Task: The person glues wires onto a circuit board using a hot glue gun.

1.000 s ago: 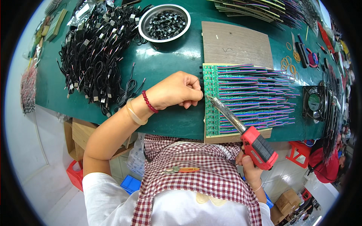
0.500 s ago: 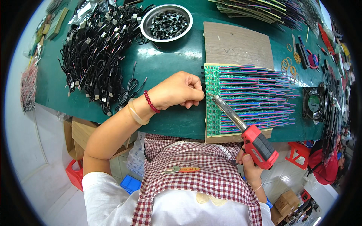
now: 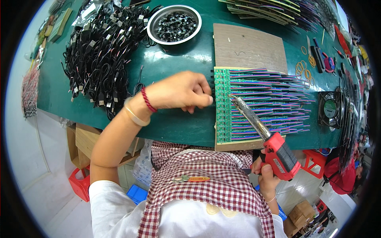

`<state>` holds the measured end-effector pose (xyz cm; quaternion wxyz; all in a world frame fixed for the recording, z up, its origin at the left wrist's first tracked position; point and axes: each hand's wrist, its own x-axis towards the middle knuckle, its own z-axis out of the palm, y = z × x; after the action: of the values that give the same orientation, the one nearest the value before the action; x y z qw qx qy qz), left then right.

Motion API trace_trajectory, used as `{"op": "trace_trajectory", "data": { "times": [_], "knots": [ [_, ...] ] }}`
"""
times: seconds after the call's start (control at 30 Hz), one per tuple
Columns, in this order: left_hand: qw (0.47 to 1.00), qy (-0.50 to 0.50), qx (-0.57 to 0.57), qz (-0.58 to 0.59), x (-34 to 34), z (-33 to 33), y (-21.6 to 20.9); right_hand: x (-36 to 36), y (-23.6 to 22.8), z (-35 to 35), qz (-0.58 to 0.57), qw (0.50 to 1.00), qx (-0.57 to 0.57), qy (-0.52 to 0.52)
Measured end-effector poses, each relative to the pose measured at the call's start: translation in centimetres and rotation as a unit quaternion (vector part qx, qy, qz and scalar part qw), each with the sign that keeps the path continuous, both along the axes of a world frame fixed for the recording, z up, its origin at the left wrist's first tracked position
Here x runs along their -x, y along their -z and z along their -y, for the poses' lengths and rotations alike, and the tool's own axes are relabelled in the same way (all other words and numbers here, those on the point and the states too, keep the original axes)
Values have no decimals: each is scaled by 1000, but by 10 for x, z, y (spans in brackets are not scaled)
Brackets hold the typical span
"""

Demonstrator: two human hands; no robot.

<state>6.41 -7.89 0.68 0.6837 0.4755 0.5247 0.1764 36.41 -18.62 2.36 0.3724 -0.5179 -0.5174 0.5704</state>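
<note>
**Green rectangular circuit boards [image 3: 222, 115] beneath a red-and-black soldering iron [image 3: 274, 144]**

Nearest, the right hand [image 3: 268, 178] is wrapped round the iron's grip; its metal barrel slants over striped blue, pink and black wires [image 3: 274, 119], and whether its tip touches anything cannot be told; the boards lie in a column on a brown wooden panel [image 3: 250, 45], just right of the left hand [image 3: 186, 93], which is loosely curled, its contents, if any, impossible to make out; a steady wrist, brief contact and left fingers clear of the tip should serve best; farther off on the green worktop [image 3: 182, 133] sit a round steel bowl [image 3: 174, 8] and heaped black cables [image 3: 99, 59].
</note>
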Motion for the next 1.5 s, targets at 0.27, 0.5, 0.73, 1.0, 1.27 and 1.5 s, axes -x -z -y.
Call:
{"op": "trace_trajectory", "data": {
  "times": [0.27,0.5,0.73,1.0,1.27,1.5],
  "knots": [
    [689,-54,-435,-578,52,-72,12,-3,0,-1,-37,999,-3,16],
    [711,-33,-403,-575,57,-89,11,0,-2,-3,-20,999,-23,27],
    [694,-121,-519,-485,68,-83,20,1,-1,-8,-34,999,-27,32],
    [750,-201,-520,-356,57,-54,6,-1,-2,-6,-79,995,-13,52],
    [853,-201,-406,-259,17,17,6,2,-3,-10,-87,994,-13,59],
    [809,-163,-474,-306,7,38,26,3,-2,-12,-90,994,-18,55]
  ]
}}
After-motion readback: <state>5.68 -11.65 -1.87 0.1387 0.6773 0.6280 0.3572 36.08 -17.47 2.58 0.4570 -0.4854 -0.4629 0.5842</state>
